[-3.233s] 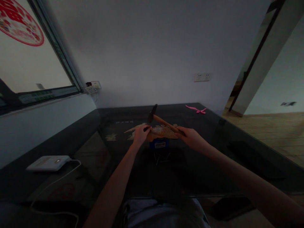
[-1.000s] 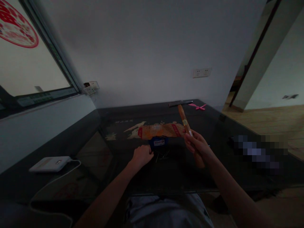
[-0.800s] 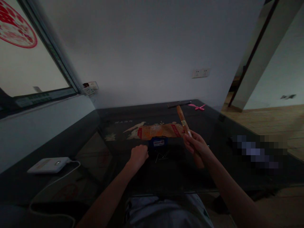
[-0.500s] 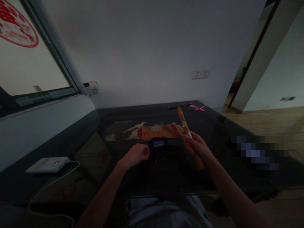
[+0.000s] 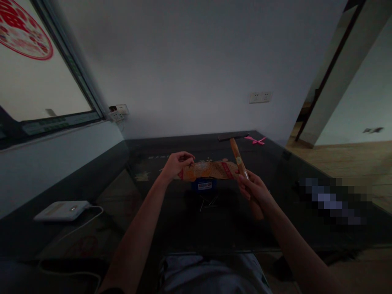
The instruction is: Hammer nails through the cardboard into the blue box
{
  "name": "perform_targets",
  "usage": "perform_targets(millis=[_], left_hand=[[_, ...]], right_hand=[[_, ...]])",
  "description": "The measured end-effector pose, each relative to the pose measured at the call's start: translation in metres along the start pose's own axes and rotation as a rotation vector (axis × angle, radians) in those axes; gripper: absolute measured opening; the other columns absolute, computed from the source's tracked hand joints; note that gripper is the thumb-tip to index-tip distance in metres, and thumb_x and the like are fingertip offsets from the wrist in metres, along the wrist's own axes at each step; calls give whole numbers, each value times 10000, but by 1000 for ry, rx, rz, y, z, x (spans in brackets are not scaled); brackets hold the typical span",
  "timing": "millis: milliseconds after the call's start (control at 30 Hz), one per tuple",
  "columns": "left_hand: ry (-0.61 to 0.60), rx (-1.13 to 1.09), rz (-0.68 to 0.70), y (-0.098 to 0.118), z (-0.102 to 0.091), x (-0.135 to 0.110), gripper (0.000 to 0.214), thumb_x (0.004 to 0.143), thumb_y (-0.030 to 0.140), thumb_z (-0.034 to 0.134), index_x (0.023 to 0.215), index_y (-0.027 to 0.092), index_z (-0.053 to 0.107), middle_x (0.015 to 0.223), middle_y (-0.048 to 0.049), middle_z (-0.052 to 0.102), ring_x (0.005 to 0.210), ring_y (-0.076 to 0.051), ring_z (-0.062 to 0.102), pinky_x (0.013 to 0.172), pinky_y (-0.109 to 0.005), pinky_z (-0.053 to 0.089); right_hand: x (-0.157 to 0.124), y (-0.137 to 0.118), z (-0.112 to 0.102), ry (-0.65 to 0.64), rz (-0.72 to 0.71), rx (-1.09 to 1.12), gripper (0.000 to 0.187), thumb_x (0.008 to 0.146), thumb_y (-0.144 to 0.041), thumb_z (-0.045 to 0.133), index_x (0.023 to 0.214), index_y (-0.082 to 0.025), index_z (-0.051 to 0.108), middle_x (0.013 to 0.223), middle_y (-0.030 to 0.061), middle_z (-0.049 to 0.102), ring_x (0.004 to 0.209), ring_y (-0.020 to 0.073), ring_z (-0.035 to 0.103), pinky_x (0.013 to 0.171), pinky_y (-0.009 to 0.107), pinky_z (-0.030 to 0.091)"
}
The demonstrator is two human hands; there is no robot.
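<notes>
Patterned strip (image 5: pixel 210 169) pt. hid by L hand (image 5: pixel 179 162); red decal (image 5: pixel 26 30) cut off.

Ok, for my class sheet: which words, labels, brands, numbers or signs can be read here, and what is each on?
None reads clearly.
White label on the blue box: too small.
Red bands on the orange strip: blurred.
Round sticker on the hammer: too small.
White lettering on the tabletop: too small.
Red window decoration: cut off, unclear.

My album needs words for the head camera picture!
Right hand holds a hammer, left hand by a patterned orange strip.
</notes>
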State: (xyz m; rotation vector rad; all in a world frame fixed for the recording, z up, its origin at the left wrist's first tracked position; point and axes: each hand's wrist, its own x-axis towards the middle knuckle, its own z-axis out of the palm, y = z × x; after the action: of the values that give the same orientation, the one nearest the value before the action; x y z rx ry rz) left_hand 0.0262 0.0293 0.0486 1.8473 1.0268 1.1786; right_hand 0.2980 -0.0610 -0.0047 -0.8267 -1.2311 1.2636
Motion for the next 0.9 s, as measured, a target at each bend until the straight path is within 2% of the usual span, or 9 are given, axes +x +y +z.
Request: perform_targets(millis=[133, 233, 367, 500, 667, 900], left_hand=[[224, -46, 81, -18, 20, 15, 172, 704, 273, 601, 793, 126, 588, 739, -53, 667, 695, -141, 641, 708, -273, 520], [284, -2, 122, -32, 27, 18, 178, 706, 280, 603, 798, 130, 585, 778, -58, 666, 745, -148, 645, 738, -277, 515], [243, 123, 150, -45, 28, 16, 176, 714, 292, 609, 792, 134, 608, 801, -57, 662, 760, -149, 636, 743, -276, 508], [199, 188, 152, -49, 26, 14, 160, 726, 278, 595, 791, 134, 619, 777, -49, 657, 719, -145, 630, 712, -270, 506], [205, 286, 168, -48, 26, 12, 131, 739, 260, 582, 792, 148, 624, 769, -39, 657, 715, -144, 625, 702, -269, 502], [209, 292, 169, -55, 24, 14, 103, 729, 237, 598, 779, 150, 622, 756, -31, 655, 698, -142, 629, 684, -261, 507]], right_hand=[[0, 0, 0, 1, -16, -1, 294, 752, -421, 623, 880, -204, 471, 540, -89, 419, 301, 28, 342, 273, 172, 234], [1, 0, -1, -9, -16, 7, 295, 758, -413, 622, 895, -203, 467, 534, -92, 417, 298, 29, 340, 277, 174, 241], [1, 2, -1, -6, -11, 3, 306, 759, -417, 622, 909, -203, 464, 534, -94, 422, 298, 31, 343, 275, 174, 247], [1, 4, -1, -4, -16, 3, 288, 772, -401, 617, 914, -201, 465, 546, -94, 432, 299, 27, 357, 274, 169, 251], [0, 3, 1, -15, -23, -1, 304, 771, -404, 615, 939, -192, 476, 541, -96, 432, 293, 26, 362, 271, 164, 248], [0, 2, 2, 4, -11, -7, 335, 743, -417, 633, 921, -187, 467, 526, -101, 429, 282, 26, 356, 265, 163, 240]])
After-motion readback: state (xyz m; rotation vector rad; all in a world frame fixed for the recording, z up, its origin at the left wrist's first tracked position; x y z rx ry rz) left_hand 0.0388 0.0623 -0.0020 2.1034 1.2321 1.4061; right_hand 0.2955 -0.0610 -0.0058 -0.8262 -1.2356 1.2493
